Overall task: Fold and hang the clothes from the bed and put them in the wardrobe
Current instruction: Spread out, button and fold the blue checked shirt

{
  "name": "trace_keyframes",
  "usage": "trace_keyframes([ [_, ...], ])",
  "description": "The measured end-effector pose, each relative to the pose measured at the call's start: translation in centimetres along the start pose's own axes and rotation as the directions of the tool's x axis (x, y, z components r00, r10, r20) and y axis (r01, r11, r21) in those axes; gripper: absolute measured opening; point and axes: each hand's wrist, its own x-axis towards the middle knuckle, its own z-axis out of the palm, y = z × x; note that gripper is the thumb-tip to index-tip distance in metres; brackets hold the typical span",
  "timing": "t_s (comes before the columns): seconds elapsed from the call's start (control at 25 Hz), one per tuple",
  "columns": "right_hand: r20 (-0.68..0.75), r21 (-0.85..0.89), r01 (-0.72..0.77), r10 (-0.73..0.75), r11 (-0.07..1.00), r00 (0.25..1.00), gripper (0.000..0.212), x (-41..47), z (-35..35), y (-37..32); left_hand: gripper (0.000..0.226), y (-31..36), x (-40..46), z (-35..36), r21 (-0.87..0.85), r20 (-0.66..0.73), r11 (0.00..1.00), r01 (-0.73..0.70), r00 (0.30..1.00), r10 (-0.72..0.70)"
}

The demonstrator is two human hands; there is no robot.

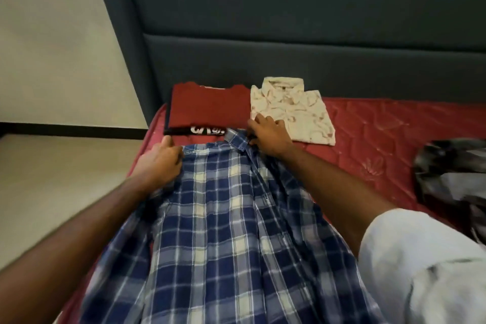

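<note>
Both hands sit at the collar end of a blue plaid shirt (223, 218) spread lengthwise on the red mattress (381, 139): the left hand (157, 163) is curled, gripping the shoulder near the bed's left edge, and the right hand (268, 134) pinches the collar. Just beyond them, toward the grey padded headboard (289, 21), a folded dark red t-shirt (207, 108) lies atop a black garment with white lettering (200, 130), and beside it a folded cream patterned shirt (292, 110) almost touches the right hand's knuckles. A crumpled grey-and-black garment (452, 173) lies by the bed's right edge. The plaid shirt is blue, white and pale yellow checks, face up, its button placket running down the middle, wrinkled along the right side.
</note>
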Motion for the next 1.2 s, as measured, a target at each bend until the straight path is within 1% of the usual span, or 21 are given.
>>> trace_keyframes([
  [0.08, -0.073, 0.218, -0.085, 0.103, 0.972, 0.992, 0.064, -1.6, 0.6, 1.6, 0.034, 1.0, -0.2, 1.9, 0.163, -0.127, 0.986, -0.041, 0.990, 0.062],
  [0.12, -0.119, 0.344, -0.107, 0.157, 0.933, 0.980, 0.064, -3.0, 0.5, 2.6, 0.037, 2.0, -0.6, 2.3, 0.169, -0.169, 0.981, -0.095, 0.978, 0.123],
  [0.16, -0.137, 0.435, -0.135, 0.214, 0.890, 0.967, 0.060, -5.1, 0.0, 3.5, 0.039, 3.4, -1.0, 2.7, 0.115, -0.185, 0.977, -0.178, 0.963, 0.197],
  [0.2, -0.118, 0.487, -0.180, 0.268, 0.855, 0.956, 0.054, -7.6, -0.1, 4.6, 0.039, 5.3, -1.5, 2.9, -0.001, -0.187, 0.961, -0.277, 0.944, 0.272],
  [0.28, 0.069, 0.531, -0.328, 0.346, 0.782, 0.936, 0.056, -14.2, 0.0, 5.7, 0.044, 10.1, -2.6, 3.7, -0.278, -0.119, 0.878, -0.390, 0.921, 0.371],
  [0.36, 0.220, 0.483, -0.415, 0.351, 0.772, 0.910, 0.074, -20.2, 0.7, 5.0, 0.055, 14.4, -3.6, 5.3, -0.353, -0.016, 0.862, -0.364, 0.923, 0.383],
  [0.44, 0.238, 0.257, -0.418, 0.362, 0.871, 0.901, 0.086, -22.8, 1.5, 3.2, 0.059, 16.5, -4.3, 7.7, -0.277, 0.035, 0.915, -0.293, 0.949, 0.314],
  [0.48, 0.206, 0.129, -0.382, 0.352, 0.915, 0.913, 0.085, -23.3, 1.8, 1.9, 0.062, 16.9, -4.6, 8.5, -0.246, 0.026, 0.931, -0.269, 0.959, 0.284],
  [0.52, 0.153, 0.043, -0.334, 0.325, 0.941, 0.933, 0.079, -23.7, 2.1, 0.7, 0.063, 16.8, -4.9, 9.1, -0.243, 0.000, 0.937, -0.253, 0.965, 0.260],
  [0.6, 0.045, -0.062, -0.220, 0.223, 0.974, 0.974, 0.053, -24.5, 1.6, -0.9, 0.061, 16.7, -5.4, 9.6, -0.287, -0.057, 0.925, -0.248, 0.969, 0.242],
  [0.64, 0.069, -0.039, -0.147, 0.149, 0.988, 0.986, 0.037, -23.9, 1.4, 0.1, 0.058, 16.7, -5.5, 9.6, -0.310, -0.080, 0.917, -0.250, 0.968, 0.237],
  [0.68, 0.122, 0.070, -0.105, 0.096, 0.992, 0.988, 0.023, -23.0, 1.2, 2.2, 0.056, 16.8, -5.5, 9.6, -0.323, -0.097, 0.912, -0.253, 0.967, 0.234],
  [0.72, 0.220, 0.231, -0.134, 0.083, 0.964, 0.972, 0.011, -21.6, 0.4, 4.9, 0.053, 16.9, -5.5, 9.5, -0.332, -0.111, 0.908, -0.256, 0.966, 0.232],
  [0.76, 0.293, 0.366, -0.198, 0.090, 0.909, 0.952, 0.009, -20.2, -0.2, 8.5, 0.052, 16.9, -5.4, 9.5, -0.335, -0.122, 0.905, -0.261, 0.965, 0.234],
  [0.8, 0.309, 0.446, -0.288, 0.157, 0.847, 0.938, 0.017, -18.9, -0.7, 12.2, 0.050, 17.0, -5.3, 9.5, -0.332, -0.130, 0.905, -0.265, 0.963, 0.234],
  [0.84, 0.274, 0.478, -0.381, 0.278, 0.791, 0.921, 0.023, -18.1, -0.9, 15.5, 0.049, 17.0, -5.3, 9.7, -0.325, -0.135, 0.908, -0.265, 0.963, 0.233],
  [0.92, 0.150, 0.406, -0.522, 0.509, 0.750, 0.848, 0.023, -18.3, -0.1, 19.2, 0.049, 16.8, -5.3, 9.9, -0.314, -0.130, 0.914, -0.256, 0.966, 0.225],
  [0.96, 0.128, 0.383, -0.549, 0.545, 0.743, 0.828, 0.028, -19.2, 0.4, 19.3, 0.050, 16.8, -5.4, 10.0, -0.312, -0.125, 0.915, -0.255, 0.966, 0.227],
  [1.12, 0.213, 0.536, -0.497, 0.461, 0.683, 0.862, 0.083, -24.4, 2.1, 16.9, 0.050, 16.8, -5.2, 10.0, -0.317, -0.124, 0.912, -0.261, 0.964, 0.233],
  [1.16, 0.267, 0.558, -0.482, 0.404, 0.675, 0.875, 0.091, -25.6, 2.5, 16.8, 0.050, 16.8, -5.1, 10.0, -0.319, -0.106, 0.912, -0.258, 0.966, 0.236],
  [1.2, 0.340, 0.564, -0.472, 0.331, 0.677, 0.880, 0.090, -26.5, 2.7, 17.1, 0.051, 16.8, -5.1, 9.9, -0.316, -0.085, 0.915, -0.253, 0.967, 0.238],
])
